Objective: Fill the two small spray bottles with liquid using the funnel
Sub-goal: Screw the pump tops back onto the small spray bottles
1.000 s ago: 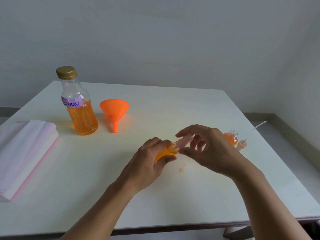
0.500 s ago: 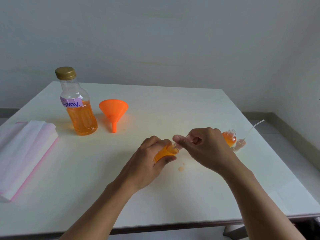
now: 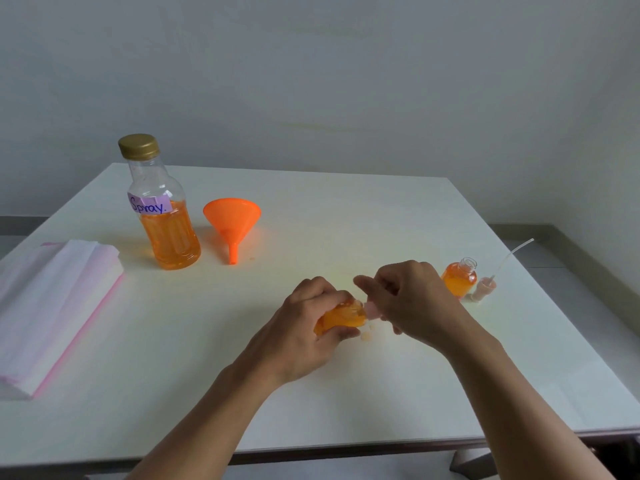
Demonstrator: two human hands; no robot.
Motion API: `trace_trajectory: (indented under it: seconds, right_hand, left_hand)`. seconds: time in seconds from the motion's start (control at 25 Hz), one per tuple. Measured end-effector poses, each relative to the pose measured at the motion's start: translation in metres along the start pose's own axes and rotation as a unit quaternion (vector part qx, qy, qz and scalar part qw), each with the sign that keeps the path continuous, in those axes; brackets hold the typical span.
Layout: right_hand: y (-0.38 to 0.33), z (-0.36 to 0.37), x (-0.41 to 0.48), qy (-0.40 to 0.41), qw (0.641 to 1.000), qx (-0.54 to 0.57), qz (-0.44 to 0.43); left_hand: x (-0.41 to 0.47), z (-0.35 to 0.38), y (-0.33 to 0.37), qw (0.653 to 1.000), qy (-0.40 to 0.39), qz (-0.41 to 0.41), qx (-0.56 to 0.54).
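Left hand [image 3: 304,327] grips the filled small spray bottle [image 3: 341,317] low over the table [image 3: 346,209]. Its long axis is nearly flat, neck pointing right into the right hand [image 3: 412,303], whose fingers pinch the pink spray cap [image 3: 371,309] on that neck, so the twist axis runs hand to hand. The second spray bottle [image 3: 459,278] stands filled and uncapped just beyond the right hand with its pump head [image 3: 485,288] lying beside it, so the right hand is nearer for that one.

left hand [image 3: 304,329] bare | right hand [image 3: 414,306] bare | both forearms bare to the frame's lower edge
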State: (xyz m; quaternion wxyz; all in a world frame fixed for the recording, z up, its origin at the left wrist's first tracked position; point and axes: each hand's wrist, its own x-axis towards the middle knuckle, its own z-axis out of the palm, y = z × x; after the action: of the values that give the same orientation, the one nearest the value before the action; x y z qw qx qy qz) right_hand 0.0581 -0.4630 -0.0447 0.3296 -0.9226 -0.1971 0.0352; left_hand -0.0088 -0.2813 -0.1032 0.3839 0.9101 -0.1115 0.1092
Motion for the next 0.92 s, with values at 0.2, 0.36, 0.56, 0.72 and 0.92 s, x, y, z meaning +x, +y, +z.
trace_trajectory:
  seconds: [0.2,0.36,0.56,0.72,0.92]
  right_hand:
    - [0.008,-0.017,-0.006,-0.025,0.993,0.046,-0.106]
    - [0.013,-0.011,-0.008,-0.020,0.986,0.059,-0.155]
    - [0.005,-0.009,-0.006,-0.027,0.985,0.075,-0.155]
    - [-0.002,0.000,-0.003,-0.042,0.988,0.095,-0.118]
    - [-0.008,0.001,-0.002,-0.006,0.996,0.055,-0.064]
  left_hand:
    - [0.005,-0.009,0.003,0.992,0.021,-0.038,-0.117]
    - [0.003,-0.016,0.008,0.970,-0.061,-0.078,-0.221]
    - [0.004,-0.018,0.012,0.958,-0.112,-0.094,-0.245]
    - [0.001,-0.016,0.010,0.975,-0.053,-0.081,-0.200]
    - [0.004,-0.005,0.012,0.992,0.046,-0.061,-0.103]
